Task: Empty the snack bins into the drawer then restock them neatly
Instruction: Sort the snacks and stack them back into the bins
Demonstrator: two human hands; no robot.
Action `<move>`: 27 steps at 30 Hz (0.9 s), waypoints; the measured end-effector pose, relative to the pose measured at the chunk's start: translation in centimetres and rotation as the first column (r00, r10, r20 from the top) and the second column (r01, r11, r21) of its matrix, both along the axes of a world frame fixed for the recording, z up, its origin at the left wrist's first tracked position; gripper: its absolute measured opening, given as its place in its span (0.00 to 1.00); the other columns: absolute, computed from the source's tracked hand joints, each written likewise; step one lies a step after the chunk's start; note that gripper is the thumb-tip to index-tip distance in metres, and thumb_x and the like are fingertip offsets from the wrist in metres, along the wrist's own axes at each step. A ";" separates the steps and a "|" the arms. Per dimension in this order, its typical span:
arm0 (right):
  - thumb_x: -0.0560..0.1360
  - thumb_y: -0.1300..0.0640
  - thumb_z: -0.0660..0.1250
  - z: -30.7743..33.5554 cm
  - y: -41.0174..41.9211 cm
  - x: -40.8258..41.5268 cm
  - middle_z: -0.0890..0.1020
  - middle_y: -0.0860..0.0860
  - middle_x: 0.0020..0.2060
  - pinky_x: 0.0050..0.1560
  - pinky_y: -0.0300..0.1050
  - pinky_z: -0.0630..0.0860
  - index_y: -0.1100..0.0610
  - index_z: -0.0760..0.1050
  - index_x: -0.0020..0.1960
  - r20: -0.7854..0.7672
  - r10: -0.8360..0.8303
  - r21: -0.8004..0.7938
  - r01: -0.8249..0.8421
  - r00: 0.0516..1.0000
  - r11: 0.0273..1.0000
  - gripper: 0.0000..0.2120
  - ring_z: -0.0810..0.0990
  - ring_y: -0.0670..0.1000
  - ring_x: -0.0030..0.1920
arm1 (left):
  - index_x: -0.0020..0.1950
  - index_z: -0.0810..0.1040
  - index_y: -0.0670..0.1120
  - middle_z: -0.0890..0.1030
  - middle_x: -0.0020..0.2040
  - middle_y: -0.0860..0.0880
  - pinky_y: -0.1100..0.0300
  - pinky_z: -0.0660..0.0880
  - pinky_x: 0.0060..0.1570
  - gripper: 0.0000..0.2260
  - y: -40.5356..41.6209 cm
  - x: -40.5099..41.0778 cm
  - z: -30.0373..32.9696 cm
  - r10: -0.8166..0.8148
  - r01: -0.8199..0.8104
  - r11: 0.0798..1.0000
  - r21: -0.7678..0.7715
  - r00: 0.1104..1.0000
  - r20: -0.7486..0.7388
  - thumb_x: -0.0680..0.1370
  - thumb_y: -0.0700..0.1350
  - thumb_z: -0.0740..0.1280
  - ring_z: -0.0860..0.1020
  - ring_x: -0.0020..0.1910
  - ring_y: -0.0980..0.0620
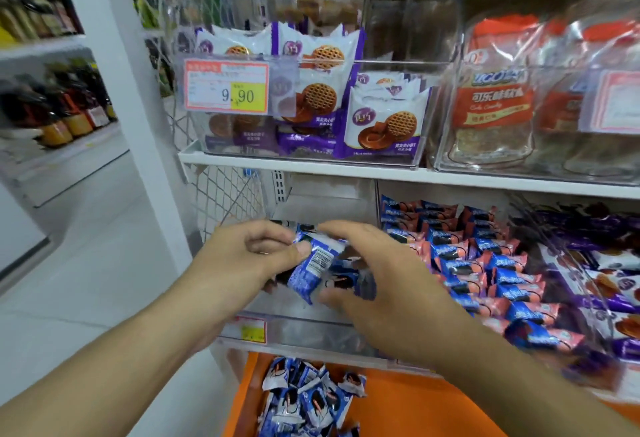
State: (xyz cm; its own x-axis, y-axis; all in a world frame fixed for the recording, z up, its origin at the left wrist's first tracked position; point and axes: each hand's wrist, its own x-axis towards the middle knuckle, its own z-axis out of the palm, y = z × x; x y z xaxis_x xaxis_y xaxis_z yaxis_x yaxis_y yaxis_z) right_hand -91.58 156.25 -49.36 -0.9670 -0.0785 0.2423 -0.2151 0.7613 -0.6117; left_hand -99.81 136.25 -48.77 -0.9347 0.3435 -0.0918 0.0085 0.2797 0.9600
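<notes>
Up across the middle of the frame runs a white shelf (311, 161) carrying a clear bin (381, 159) of purple-and-white cookie packs (382, 125), with a red and yellow price tag (227, 87) reading 9.90 on its front, and beside it to the right another clear bin of orange-labelled bags (491, 104). Lower down, at centre, sits a clear snack bin (304, 319), nearly bare at the front, with a small price label (247, 327) on its face. Right of it, a bin is packed with blue-and-pink packets (485, 263), and purple packs (609, 284) fill the far right edge.

At the bottom of the frame an orange drawer (398, 398) holds a loose heap of blue-and-white snack packets (308, 398).

Both arms reach in from the lower corners over the centre bin. The left hand (252, 256) has its fingers curled, thumb and fingers pinching a blue packet (317, 263) with its barcode side showing. The right hand (377, 274) is cupped with fingers bent, wrapped around several more blue packets (346, 279) just beside the first; motion blur hides how many it grips.
</notes>
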 end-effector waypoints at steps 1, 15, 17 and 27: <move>0.77 0.50 0.76 0.3 -0.8 0.2 0.77 0.35 0.62 0.62 0.35 0.76 0.37 0.70 0.73 0.041 0.006 -0.091 -0.003 0.999 0.996 0.28 0.77 0.36 0.61 | 0.52 0.85 0.48 0.88 0.45 0.47 0.55 0.77 0.42 0.10 -0.2 1.0 0.4 -0.004 0.004 1.000 0.009 1.000 0.006 0.74 0.51 0.78 0.83 0.41 0.51; 0.75 0.55 0.79 0.9 -3.4 3.3 0.76 0.34 0.58 0.58 0.33 0.72 0.37 0.72 0.58 -0.047 0.011 -0.078 -0.015 0.999 0.997 0.21 0.75 0.39 0.62 | 0.64 0.81 0.39 0.86 0.57 0.38 0.46 0.79 0.63 0.17 -3.3 4.5 1.5 -0.114 -0.035 0.927 0.374 0.923 0.369 0.77 0.41 0.73 0.85 0.57 0.40; 0.75 0.56 0.79 1.4 -2.9 3.5 0.74 0.30 0.62 0.60 0.26 0.68 0.34 0.72 0.60 -0.013 0.002 -0.122 -0.004 1.000 0.992 0.24 0.72 0.34 0.65 | 0.67 0.79 0.40 0.85 0.58 0.38 0.48 0.80 0.63 0.19 -3.8 3.9 1.8 -0.155 -0.008 0.903 0.429 0.925 0.345 0.76 0.37 0.71 0.84 0.59 0.41; 0.74 0.58 0.79 0.5 -3.1 2.3 0.76 0.41 0.62 0.57 0.46 0.79 0.41 0.80 0.63 0.015 0.082 -0.314 -0.073 0.997 0.947 0.22 0.79 0.50 0.60 | 0.64 0.83 0.60 0.86 0.57 0.47 0.48 0.76 0.63 0.23 -4.3 3.3 0.8 -0.187 0.139 0.961 0.240 0.963 0.193 0.71 0.45 0.82 0.85 0.58 0.47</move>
